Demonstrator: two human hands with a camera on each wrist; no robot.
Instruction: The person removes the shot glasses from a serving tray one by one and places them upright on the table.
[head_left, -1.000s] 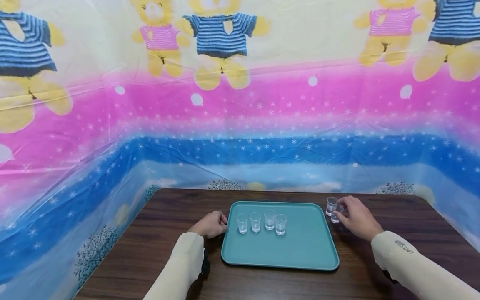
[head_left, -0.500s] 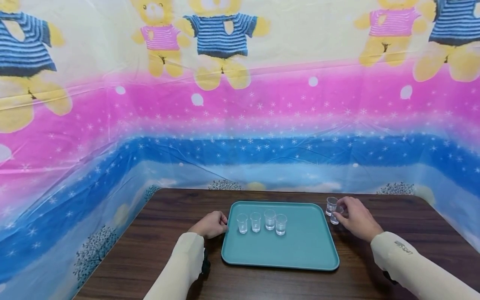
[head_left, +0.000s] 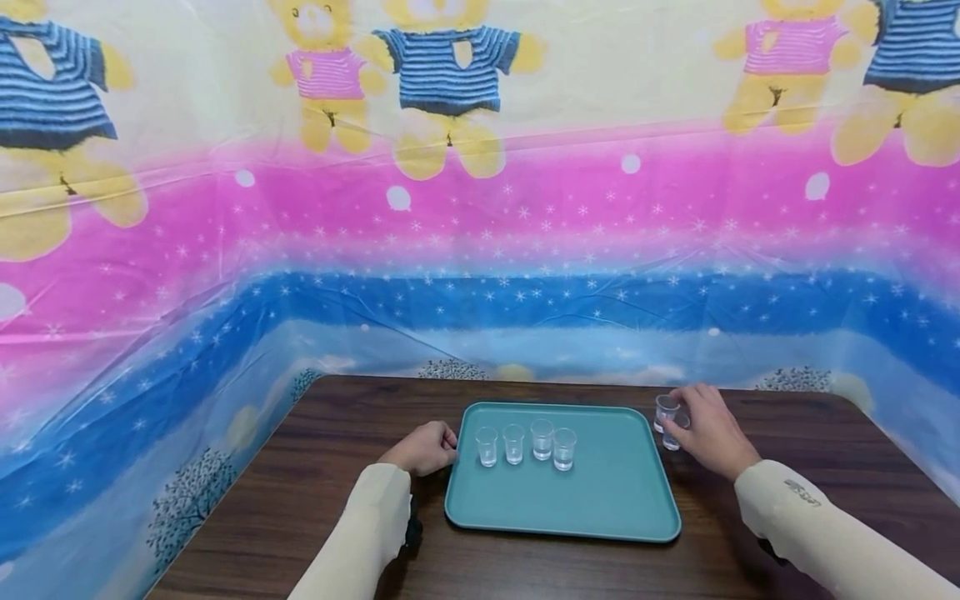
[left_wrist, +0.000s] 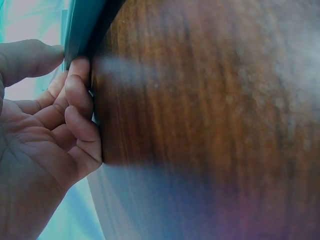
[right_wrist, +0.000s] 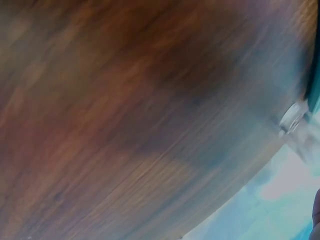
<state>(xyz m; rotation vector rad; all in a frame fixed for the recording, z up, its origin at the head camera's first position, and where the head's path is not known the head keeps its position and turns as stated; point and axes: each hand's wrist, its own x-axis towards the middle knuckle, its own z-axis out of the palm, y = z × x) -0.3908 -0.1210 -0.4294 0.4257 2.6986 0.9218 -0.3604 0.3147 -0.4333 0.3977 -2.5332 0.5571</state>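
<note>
In the head view, six small clear glasses, flared towards the rim, stand upright: four tumblers (head_left: 487, 447) on one green tray (head_left: 562, 508), two more (head_left: 671, 442) just beyond its right edge on one brown table (head_left: 300, 500). The right hand (head_left: 712, 432) bends its fingers about the nearer of those two; whether they grip is unclear. In the left wrist view, the left hand (left_wrist: 45, 115) pinches the tray's rim, fingers curled. The right wrist view shows one blurred glass (right_wrist: 294, 117) beside the tray.
</note>
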